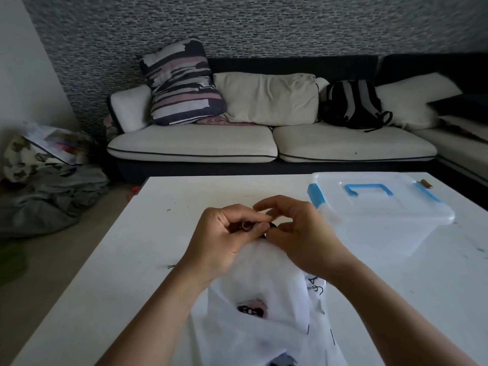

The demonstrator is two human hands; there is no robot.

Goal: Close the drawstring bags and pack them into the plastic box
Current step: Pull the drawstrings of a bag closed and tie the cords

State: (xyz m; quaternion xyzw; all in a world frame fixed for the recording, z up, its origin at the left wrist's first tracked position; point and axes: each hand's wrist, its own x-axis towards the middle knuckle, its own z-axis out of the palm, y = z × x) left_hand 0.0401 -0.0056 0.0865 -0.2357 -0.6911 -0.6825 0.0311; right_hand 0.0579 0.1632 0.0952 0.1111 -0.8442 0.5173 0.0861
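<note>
A white drawstring bag (pixel 266 299) with dark printed marks lies on the white table (pixel 132 260) in front of me, its gathered mouth pointing away. My left hand (pixel 224 241) pinches the bunched mouth, where a dark cord end shows between thumb and fingers. My right hand (pixel 298 233) pinches the same spot from the right, fingers curled over it. A clear plastic box (pixel 383 215) with blue latches and a blue handle stands to the right, its lid on. More white printed fabric lies under the bag near the table's front edge.
A small reddish object (pixel 426 184) lies at the far right table edge behind the box. A sofa (pixel 272 143) with cushions and a backpack (pixel 353 104) stands beyond the table. Piled clothes and bags (pixel 50 180) cover the floor at left.
</note>
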